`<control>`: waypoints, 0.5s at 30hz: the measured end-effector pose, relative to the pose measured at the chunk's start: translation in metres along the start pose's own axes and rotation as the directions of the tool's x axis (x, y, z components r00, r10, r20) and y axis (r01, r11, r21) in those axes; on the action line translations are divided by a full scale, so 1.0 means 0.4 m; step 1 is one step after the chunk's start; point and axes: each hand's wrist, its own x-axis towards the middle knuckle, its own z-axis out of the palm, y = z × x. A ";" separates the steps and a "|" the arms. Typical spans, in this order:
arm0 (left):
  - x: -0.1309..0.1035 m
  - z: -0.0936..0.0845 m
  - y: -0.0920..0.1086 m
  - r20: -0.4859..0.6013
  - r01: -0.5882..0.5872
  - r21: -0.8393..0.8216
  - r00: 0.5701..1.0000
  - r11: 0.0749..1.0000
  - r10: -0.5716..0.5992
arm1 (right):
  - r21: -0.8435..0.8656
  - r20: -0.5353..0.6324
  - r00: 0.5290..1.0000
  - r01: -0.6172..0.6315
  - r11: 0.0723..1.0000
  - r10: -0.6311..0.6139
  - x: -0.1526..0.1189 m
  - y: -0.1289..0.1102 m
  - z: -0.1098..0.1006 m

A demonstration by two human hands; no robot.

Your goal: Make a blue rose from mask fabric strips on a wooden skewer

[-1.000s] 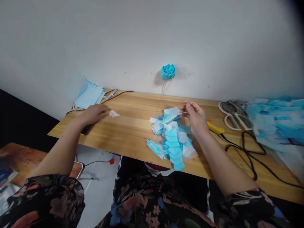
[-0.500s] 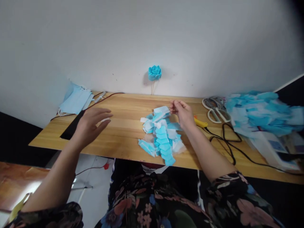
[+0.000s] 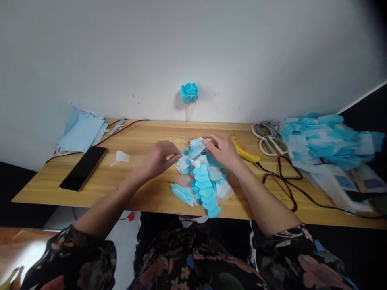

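Observation:
A loose heap of blue and white mask-fabric pieces (image 3: 207, 189) lies on the table before me, with a row of blue pointed pieces overlapping on top. My right hand (image 3: 222, 151) is at the heap's upper edge, thumb and fingers closed on a folded fabric piece (image 3: 198, 148). On the heap's left side is my left hand (image 3: 163, 158), its thumb and fingertips drawn together against the edge pieces; what they pinch is hidden. A small white scrap (image 3: 121, 156) lies alone to the left of that hand.
A blue fabric rose (image 3: 189, 93) on a stick leans against the wall. At left are a phone (image 3: 84, 168) and stacked face masks (image 3: 80, 133). To the right lie a yellow glue gun (image 3: 246, 154), scissors (image 3: 272, 145), a black cord (image 3: 287, 181) and a large fabric pile (image 3: 325, 139).
My left hand has moved right from near the phone to the heap, uncovering the phone and white scrap. My right hand has shifted slightly left and down onto a fabric piece.

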 end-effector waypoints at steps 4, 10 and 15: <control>0.066 0.063 -0.062 0.103 0.085 -0.032 0.991 0.996 -0.081 | -0.108 0.078 0.996 -0.025 0.994 0.034 -0.005 0.000 0.025; 0.106 0.103 -0.074 0.134 0.217 -0.164 0.971 0.962 -0.196 | 0.405 0.113 0.994 -0.035 0.914 -0.012 0.006 0.040 0.054; 0.082 0.100 -0.050 0.152 0.236 -0.353 0.969 0.905 -0.193 | 0.507 0.079 0.996 -0.013 0.862 -0.032 0.001 0.031 0.039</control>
